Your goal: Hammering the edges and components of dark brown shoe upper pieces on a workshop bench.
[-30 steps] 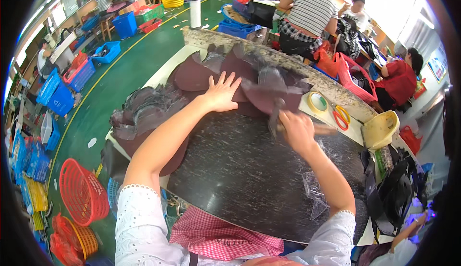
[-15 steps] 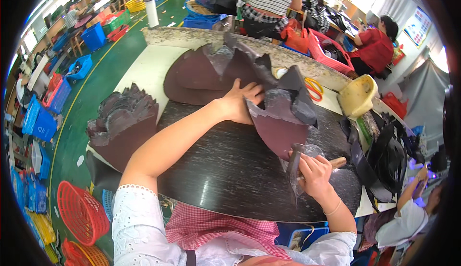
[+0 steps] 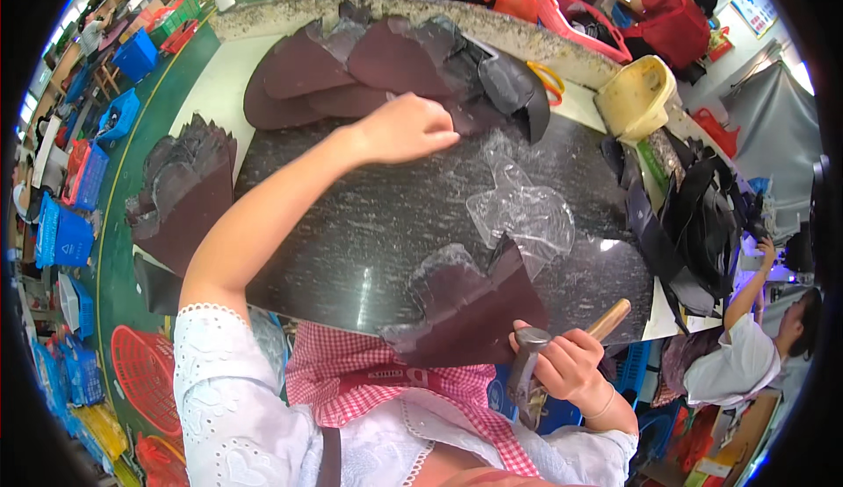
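My right hand [image 3: 571, 366] is closed round a hammer [image 3: 529, 346] with a metal head and wooden handle. Its thumb and fingertips also pinch the edge of a brown leather-like piece [image 3: 474, 316], which has a ragged grey border and overhangs the table's near edge. At the front of a pile of similar brown pieces [image 3: 307, 70] is my left hand [image 3: 406, 129], fingers curled under and thumb stretched to the right; what they hold, if anything, is hidden. A clear plastic template [image 3: 518, 210] lies on the dark tabletop [image 3: 351, 215] between my hands.
More brown pieces [image 3: 189, 188] are stacked at the left. Orange-handled scissors [image 3: 549, 81], a cream plastic basket [image 3: 639, 96] and black strips [image 3: 702, 223] lie to the right. A raised ledge [image 3: 404, 13] bounds the far side. A person in white [image 3: 738, 390] works at the right.
My right hand has drawn one brown piece off the plastic template toward me, still holding the hammer. My left hand has lifted from that piece and curled. The view has shifted downward.
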A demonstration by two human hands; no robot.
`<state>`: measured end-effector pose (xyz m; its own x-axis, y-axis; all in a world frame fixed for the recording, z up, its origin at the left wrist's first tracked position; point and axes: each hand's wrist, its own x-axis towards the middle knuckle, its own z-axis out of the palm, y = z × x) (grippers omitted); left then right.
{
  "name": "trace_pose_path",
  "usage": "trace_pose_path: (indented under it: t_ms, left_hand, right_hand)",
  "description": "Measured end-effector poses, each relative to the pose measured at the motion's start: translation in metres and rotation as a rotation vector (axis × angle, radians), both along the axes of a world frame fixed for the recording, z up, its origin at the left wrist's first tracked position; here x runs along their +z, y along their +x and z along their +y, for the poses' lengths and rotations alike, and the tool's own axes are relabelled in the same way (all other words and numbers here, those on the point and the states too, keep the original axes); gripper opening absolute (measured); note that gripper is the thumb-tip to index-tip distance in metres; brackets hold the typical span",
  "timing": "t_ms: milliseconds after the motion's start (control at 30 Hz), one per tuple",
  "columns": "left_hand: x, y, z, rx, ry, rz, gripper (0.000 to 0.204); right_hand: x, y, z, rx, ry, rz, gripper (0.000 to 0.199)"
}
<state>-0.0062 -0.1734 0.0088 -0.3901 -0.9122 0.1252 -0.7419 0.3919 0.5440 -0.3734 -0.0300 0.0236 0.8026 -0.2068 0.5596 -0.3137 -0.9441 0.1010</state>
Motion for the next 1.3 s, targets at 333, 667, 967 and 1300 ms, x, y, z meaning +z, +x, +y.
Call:
trace_pose_path:
  t_ms: [333, 667, 967, 1300]
  left_hand:
    - [-0.033, -0.051, 0.2, -0.023, 0.253, 0.202, 0.02]
    - [-0.043, -0.053, 0.223, -0.08, -0.259, 0.035, 0.031]
    - [-0.043, -0.048, 0.215, -0.06, -0.013, 0.318, 0.026]
    - [-0.037, -0.042, 0.207, -0.105, 0.045, 0.276, 0.025]
  right_hand:
    - [0.024, 0.017, 0.0, 0.569, 0.611, 0.028, 0.018]
    - [-0.005, 0.063, -0.007, 0.24, 0.753, 0.227, 0.053]
    - [0.0, 0.063, -0.007, 0.203, 0.886, 0.258, 0.064]
    - [0.002, 0.062, -0.001, 0.151, 0.931, 0.255, 0.065]
